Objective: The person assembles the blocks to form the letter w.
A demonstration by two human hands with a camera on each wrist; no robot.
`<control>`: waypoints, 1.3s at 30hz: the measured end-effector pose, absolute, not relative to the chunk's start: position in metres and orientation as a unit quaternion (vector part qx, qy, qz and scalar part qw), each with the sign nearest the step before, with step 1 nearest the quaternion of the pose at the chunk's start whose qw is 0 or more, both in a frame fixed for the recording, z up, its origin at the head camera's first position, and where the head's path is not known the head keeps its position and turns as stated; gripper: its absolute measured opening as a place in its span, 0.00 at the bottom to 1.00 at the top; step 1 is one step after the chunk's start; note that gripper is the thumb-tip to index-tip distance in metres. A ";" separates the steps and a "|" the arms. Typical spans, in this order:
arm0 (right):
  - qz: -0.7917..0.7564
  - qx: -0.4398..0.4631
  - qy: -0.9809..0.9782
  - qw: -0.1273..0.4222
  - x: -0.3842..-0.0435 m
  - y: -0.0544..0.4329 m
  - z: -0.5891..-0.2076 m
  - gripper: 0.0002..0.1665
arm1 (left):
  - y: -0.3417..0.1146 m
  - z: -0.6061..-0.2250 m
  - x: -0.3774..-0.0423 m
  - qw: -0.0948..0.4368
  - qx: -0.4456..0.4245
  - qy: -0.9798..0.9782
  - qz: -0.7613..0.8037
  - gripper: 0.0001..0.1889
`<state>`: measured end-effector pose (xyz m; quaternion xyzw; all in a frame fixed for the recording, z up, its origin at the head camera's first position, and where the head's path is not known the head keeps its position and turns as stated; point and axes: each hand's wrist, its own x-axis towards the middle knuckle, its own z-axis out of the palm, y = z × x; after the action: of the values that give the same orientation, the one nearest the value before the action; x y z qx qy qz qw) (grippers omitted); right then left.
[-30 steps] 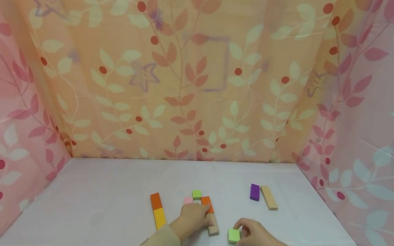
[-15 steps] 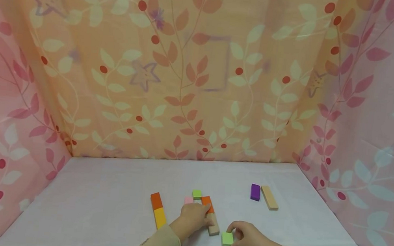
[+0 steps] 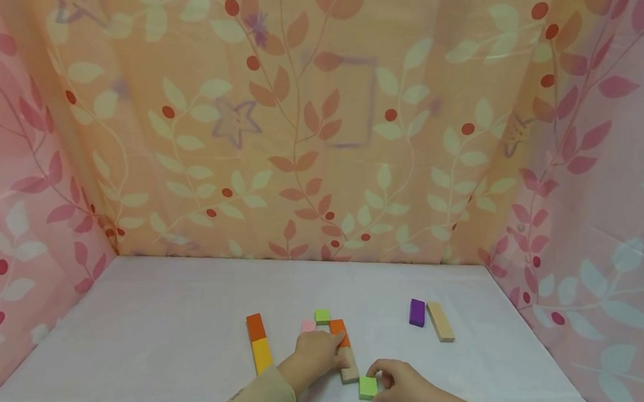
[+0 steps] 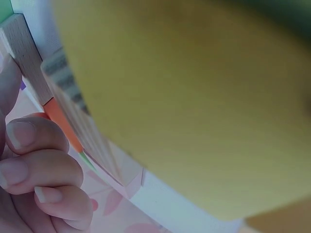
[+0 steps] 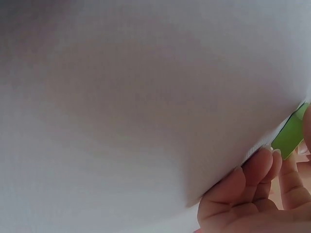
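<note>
My left hand bends over a row of an orange block and a wooden block. Its index finger reaches the orange one, and the thumb lies on the wooden one. In the left wrist view the other fingers are curled. Between thumb and fingertips, my right hand pinches a light green block at the near right corner of the wooden block. Beyond the left hand sit a pink block, partly covered, and another green block. A striped wooden block shows beneath the left sleeve.
To the left, a dark orange block and a yellow block lie end to end, partly behind the sleeve. A purple block and a long pale wooden block lie at back right. Patterned curtains enclose the white table.
My right hand has brought the light green block leftward, from a gap away to right beside the wooden block's near corner. The left hand has stayed in place.
</note>
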<state>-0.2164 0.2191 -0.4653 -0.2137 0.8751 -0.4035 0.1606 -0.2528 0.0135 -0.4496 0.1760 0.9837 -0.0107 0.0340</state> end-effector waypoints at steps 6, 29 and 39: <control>-0.400 -0.210 0.877 0.163 -0.215 0.219 -0.465 0.18 | 0.013 -0.448 -0.251 0.032 0.178 0.983 -0.005 0.31; -0.420 -0.165 0.889 0.080 -0.258 0.294 -0.450 0.26 | 0.013 -0.451 -0.254 0.029 0.179 0.983 -0.001 0.32; -0.398 -0.111 0.910 0.030 -0.294 0.350 -0.454 0.36 | 0.013 -0.454 -0.255 0.040 0.178 0.983 0.019 0.31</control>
<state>-0.2941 0.3504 -0.4539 -0.1107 0.9104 -0.3975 0.0305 -0.2550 0.0128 -0.4542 0.1778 0.9831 0.0191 0.0399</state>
